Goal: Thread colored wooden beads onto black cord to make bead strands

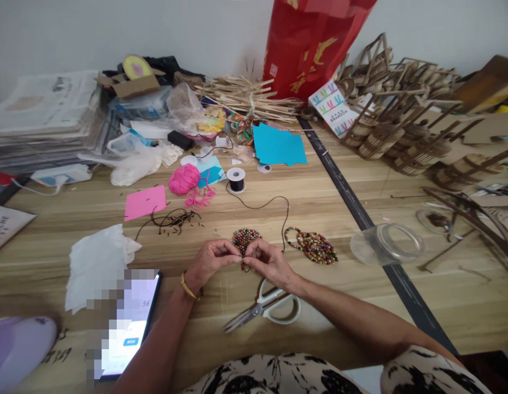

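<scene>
My left hand (208,264) and my right hand (274,265) meet fingertip to fingertip over the table, both pinched closed. Between them is thin black cord, its small dark loop showing just below the fingertips; exactly how it lies in the fingers is too small to tell. A bunch of multicoloured beads (246,237) lies right behind the fingertips, partly hidden by them. To the right rests a second coil of strung beads (319,249). A black cord (262,207) runs from a white spool (236,179) to behind my right hand. White-handled scissors (257,311) lie below my hands.
Left are a phone (133,328), white tissue (93,262), black cord scraps (175,220), pink paper (145,202) and pink yarn (184,179). Blue paper (280,145) lies behind. A clear plastic roll (385,244) and small woven baskets (421,150) stand right. A red bag (311,49) stands at the back.
</scene>
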Demonstrator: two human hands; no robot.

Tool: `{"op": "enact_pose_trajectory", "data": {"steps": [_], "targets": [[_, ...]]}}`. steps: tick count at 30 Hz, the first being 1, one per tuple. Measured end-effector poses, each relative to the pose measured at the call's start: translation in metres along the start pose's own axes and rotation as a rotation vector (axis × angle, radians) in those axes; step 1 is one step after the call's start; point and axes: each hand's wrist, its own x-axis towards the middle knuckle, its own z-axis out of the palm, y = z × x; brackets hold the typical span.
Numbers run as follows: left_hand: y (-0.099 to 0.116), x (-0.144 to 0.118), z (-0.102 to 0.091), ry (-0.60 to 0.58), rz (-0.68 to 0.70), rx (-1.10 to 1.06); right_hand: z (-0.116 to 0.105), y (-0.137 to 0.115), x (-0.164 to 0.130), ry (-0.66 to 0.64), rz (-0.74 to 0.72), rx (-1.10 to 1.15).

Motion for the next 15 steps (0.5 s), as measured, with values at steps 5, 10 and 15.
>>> {"op": "enact_pose_trajectory", "data": {"steps": [5, 10, 15], "targets": [[0.0002, 0.0004, -0.0001, 0.0, -0.021, 0.016, 0.0014, -0.0027, 0.0, -0.021, -0.017, 0.02], [0.0037, 0.0001, 0.0006, -0.027, -0.008, 0.052, 0.0016, -0.0048, 0.0003, -0.034, -0.033, -0.026], [0.0043, -0.001, -0.0016, -0.005, 0.002, 0.06, 0.0002, -0.0098, -0.0011, -0.046, -0.036, -0.106]]}}
